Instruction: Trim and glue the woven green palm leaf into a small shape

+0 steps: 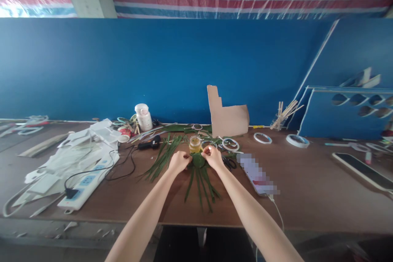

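Both my hands meet over a green leaf piece (pixel 198 160) on the brown table (pixel 307 196). Long narrow green blades (pixel 201 186) fan out from it toward me. My left hand (pixel 179 161) is curled, its fingers pinching the left edge of the leaf piece. My right hand (pixel 213 156) is also closed, pinching the right edge. A small jar of yellow liquid (pixel 194 143) stands just behind the hands. More loose green strips (pixel 162 157) lie to the left.
A white power strip (pixel 87 186) with black cable and white sheets lies at left. A black tool (pixel 149 144), a white bottle (pixel 143 117), tape rolls (pixel 263 138), cardboard (pixel 227 114), a stick holder (pixel 284 115), scissors (pixel 229 163) and a phone (pixel 256 174) surround the work. Blue panels stand behind.
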`<state>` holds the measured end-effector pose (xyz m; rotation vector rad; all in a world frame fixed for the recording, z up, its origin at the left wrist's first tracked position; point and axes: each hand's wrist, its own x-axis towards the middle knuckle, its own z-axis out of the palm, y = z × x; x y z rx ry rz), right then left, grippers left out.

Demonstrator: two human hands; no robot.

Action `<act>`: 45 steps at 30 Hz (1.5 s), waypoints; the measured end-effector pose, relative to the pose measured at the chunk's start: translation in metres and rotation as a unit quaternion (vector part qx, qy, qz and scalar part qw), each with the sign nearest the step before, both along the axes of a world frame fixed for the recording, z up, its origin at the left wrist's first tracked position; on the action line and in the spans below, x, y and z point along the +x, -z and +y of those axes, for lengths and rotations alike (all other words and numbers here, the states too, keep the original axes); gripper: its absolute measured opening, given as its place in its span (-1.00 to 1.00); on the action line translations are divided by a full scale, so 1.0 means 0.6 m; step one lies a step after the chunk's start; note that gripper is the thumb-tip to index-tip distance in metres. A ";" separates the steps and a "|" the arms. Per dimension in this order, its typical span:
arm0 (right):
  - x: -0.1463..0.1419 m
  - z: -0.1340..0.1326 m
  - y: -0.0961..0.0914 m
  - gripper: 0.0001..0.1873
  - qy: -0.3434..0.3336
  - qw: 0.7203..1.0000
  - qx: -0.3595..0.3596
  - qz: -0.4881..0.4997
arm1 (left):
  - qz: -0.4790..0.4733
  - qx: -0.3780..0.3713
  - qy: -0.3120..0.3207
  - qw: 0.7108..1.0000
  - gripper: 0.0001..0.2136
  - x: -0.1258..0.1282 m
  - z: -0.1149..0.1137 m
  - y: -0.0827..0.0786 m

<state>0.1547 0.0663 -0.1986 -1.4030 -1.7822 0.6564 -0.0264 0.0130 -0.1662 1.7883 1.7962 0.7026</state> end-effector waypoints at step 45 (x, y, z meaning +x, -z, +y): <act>0.000 -0.007 -0.004 -0.94 -0.002 0.999 0.004 -0.046 | 0.010 -0.019 -0.003 1.000 -0.84 0.002 0.001 0.003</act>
